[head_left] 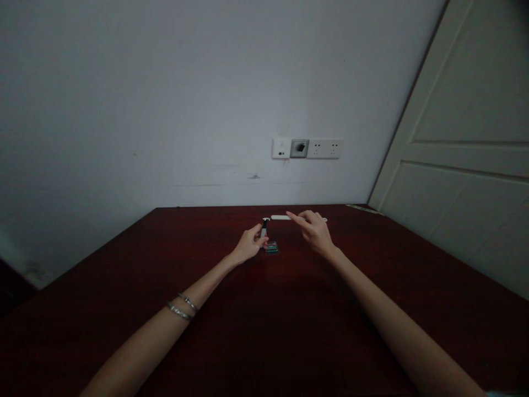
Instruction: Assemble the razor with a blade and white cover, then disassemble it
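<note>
My left hand [249,242] is closed around the grey and black handle of a razor [264,226], held nearly upright with its small T-shaped head at the top. Right beside those fingers, a small clear and green case [271,247] lies on the table. My right hand [316,229] is over a slim white bar [280,217] lying crosswise behind the razor. Its index finger is stretched out to the left above the bar, the other fingers loosely bent. Part of the bar is hidden behind this hand; a ringed end shows at its right. Whether the fingers touch the bar I cannot tell.
The dark red table [248,325] reaches back to a pale wall [185,110]. Sockets [324,148] are set in the wall above the table. A panelled white door [463,138] leans in at the right, with a thin patterned strip [364,209] at the table's back right edge.
</note>
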A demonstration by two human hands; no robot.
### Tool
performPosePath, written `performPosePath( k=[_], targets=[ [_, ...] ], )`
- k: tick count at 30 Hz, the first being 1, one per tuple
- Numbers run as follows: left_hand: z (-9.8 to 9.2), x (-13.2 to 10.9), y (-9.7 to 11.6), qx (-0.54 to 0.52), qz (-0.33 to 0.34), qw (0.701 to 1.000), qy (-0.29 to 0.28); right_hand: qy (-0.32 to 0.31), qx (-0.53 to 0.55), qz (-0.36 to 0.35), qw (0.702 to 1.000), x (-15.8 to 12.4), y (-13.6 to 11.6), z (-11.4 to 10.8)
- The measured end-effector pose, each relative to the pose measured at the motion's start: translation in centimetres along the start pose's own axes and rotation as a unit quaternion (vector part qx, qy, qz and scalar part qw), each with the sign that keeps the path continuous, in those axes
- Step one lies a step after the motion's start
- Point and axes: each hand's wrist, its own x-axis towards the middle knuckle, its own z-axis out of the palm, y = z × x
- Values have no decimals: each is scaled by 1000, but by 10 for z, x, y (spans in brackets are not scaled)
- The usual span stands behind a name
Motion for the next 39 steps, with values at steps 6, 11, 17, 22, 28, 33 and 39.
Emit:
performPosePath(
  k=[6, 11, 17, 22, 28, 33, 39],
  targets=[
    [1, -2, -1, 79, 28, 996, -2, 15, 40, 10, 999, 4, -15, 2],
    [-2, -1, 0, 76, 27, 997, 4, -9, 44, 12, 999, -2, -2, 0],
    [-4, -1, 0, 109, 47, 993, 26, 5, 87, 21, 996, 2, -16, -1],
    [-3, 1, -3, 99, 56, 993, 35, 22, 118, 6, 993, -2, -8, 8],
    [-3, 2, -9, 113, 50, 992, 41, 42, 91, 1, 995, 1, -9, 4],
    [-5, 1, -4, 140, 66, 987, 46, 19, 99, -20, 995, 2, -14, 4],
    [-7, 0, -4, 162, 58, 983, 55, 45, 79, -14, 996, -2, -1, 4]
  ],
)
